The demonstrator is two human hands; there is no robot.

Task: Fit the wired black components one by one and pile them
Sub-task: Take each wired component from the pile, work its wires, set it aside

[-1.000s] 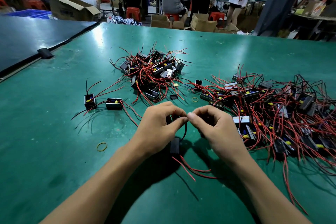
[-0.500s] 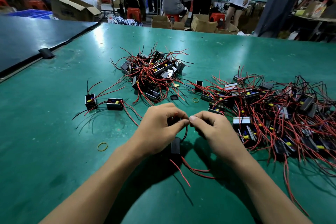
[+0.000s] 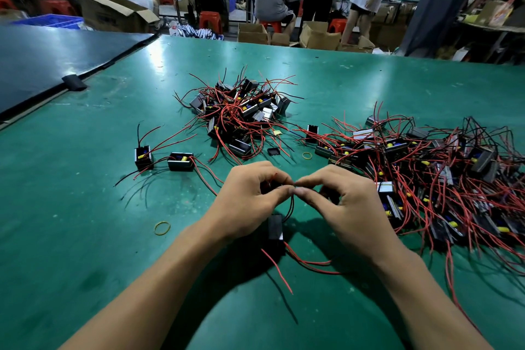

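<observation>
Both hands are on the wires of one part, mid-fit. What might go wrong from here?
1. The left hand and right hand pinch only the thin leads while the black component sits below them; a hard pull may strain the leads.
2. Its loose red wires trail toward the tangled pile and might snag there.
3. The rubber band lies apart on the table; fetching it likely means loosening one grip.
</observation>
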